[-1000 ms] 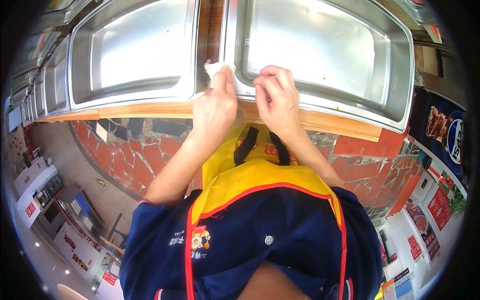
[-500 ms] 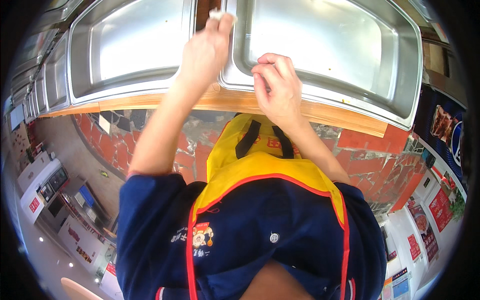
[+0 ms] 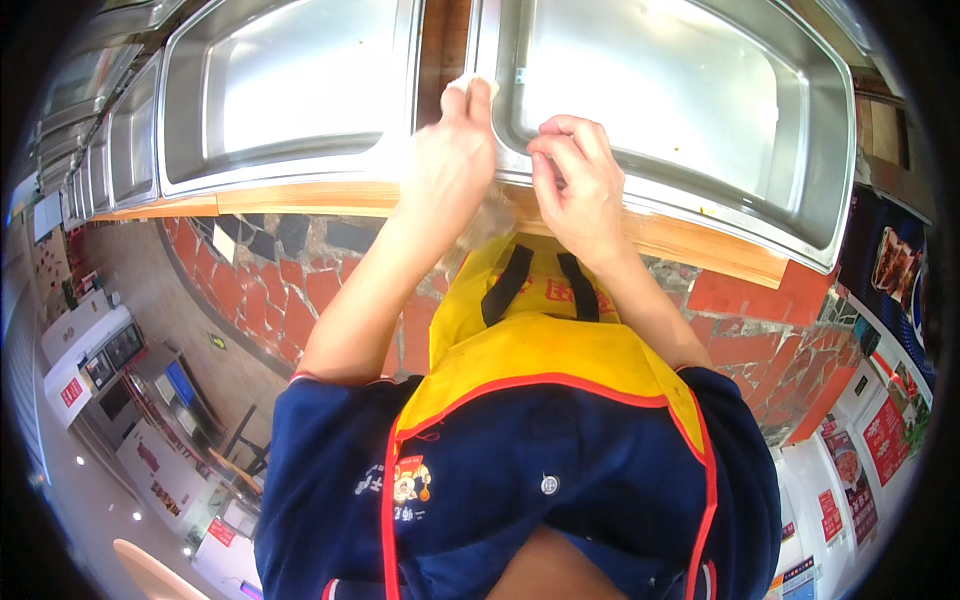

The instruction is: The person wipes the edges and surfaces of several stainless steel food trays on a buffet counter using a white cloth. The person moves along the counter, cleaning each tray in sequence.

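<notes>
My left hand (image 3: 452, 160) pinches a crumpled white wipe (image 3: 472, 79) that looks like a cloth or tissue. The wipe lies against the left rim of the right metal pan (image 3: 700, 215), beside the wooden gap between two pans. Over the near left corner of that same pan is my right hand (image 3: 582, 190), its fingers curled loosely toward the thumb and nothing visible in them. A second metal pan (image 3: 290, 172) sits left of my left hand. Small specks dot the right pan.
A wooden counter edge (image 3: 690, 243) runs along the front of the pans. More metal pans (image 3: 132, 150) line up to the far left. Below the counter stands a wall of broken red tiles (image 3: 320, 285), and a yellow apron (image 3: 535, 345) hangs in front of me.
My left hand has drawn the wipe nearer to me along the pan's rim. My right hand keeps its curled shape over the pan corner. The whole view has shifted slightly.
</notes>
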Tool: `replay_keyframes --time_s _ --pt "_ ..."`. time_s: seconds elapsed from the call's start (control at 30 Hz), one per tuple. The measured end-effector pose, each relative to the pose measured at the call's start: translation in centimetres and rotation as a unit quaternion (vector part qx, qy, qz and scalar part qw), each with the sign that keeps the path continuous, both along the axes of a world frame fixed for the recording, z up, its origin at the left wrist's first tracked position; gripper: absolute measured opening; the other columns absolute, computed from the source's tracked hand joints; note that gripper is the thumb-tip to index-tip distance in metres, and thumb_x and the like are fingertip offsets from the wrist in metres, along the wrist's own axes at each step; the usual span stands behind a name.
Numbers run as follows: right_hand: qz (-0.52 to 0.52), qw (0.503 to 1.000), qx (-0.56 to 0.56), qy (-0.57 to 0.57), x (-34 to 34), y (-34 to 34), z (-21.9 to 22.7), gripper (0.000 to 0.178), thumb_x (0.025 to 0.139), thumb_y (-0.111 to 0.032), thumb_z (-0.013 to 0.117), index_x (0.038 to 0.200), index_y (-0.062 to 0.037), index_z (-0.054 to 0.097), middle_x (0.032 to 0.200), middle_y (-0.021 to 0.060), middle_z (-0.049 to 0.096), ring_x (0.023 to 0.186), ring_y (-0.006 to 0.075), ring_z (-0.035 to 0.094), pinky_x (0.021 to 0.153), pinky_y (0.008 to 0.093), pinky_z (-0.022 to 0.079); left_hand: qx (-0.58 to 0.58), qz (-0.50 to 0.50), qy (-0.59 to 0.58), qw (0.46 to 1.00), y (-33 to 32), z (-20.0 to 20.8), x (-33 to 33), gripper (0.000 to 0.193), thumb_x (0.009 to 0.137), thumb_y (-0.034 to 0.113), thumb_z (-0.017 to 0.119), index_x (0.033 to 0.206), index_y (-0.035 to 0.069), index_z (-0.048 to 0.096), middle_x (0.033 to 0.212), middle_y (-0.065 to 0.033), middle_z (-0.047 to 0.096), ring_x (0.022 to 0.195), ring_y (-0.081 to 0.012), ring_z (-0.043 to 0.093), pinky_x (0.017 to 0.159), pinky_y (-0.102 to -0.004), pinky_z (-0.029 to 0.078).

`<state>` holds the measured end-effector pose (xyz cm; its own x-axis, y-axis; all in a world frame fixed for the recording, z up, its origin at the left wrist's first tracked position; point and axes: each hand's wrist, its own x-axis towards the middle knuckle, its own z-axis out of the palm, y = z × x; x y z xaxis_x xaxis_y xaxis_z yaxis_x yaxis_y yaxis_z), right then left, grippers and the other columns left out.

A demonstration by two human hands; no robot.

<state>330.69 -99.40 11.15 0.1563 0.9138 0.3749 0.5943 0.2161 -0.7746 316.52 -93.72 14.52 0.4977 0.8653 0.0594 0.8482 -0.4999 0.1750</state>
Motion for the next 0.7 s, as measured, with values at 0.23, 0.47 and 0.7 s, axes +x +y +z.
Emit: replay_keyframes --time_s 0.23,0.47,0.7 --pt "0.007 1.0 0.004 -0.002 0.6 -0.3 0.1 0.013 0.071 0.003 0.064 0.081 -0.0044 0.06 0.093 0.0082 0.057 0.085 0.0279 0.056 0.068 0.0366 0.048 0.027 0.019 0.033 0.999 -0.5 -0.7 0.5 0.036 0.083 0.002 0.049 0.119 -0.005 0.047 0.101 -0.0195 0.054 0.061 -0.0349 0.063 0.053 -0.0387 0.054" --pt "0.015 1.0 0.013 0.012 0.6 -0.4 -0.2 0.014 0.07 0.004 0.064 0.081 -0.0031 0.059 0.094 0.0081 0.057 0.084 0.0274 0.055 0.065 0.0367 0.047 0.033 0.012 0.042 0.998 6.9 -1.2 2.7 0.031 0.083 0.001 0.048 0.115 -0.002 0.047 0.098 -0.0192 0.054 0.066 -0.0365 0.065 0.055 -0.0415 0.054" --pt "0.015 1.0 0.009 0.014 0.9 -0.4 -0.4 0.014 0.071 0.004 0.064 0.081 -0.0034 0.059 0.094 0.0077 0.057 0.084 0.0271 0.056 0.066 0.0363 0.047 -0.02 0.035 -0.009 0.999 0.9 -1.0 0.7 0.04 0.082 0.001 0.05 0.122 0.001 0.05 0.096 -0.0224 0.056 0.072 -0.0395 0.064 0.06 -0.0462 0.054"
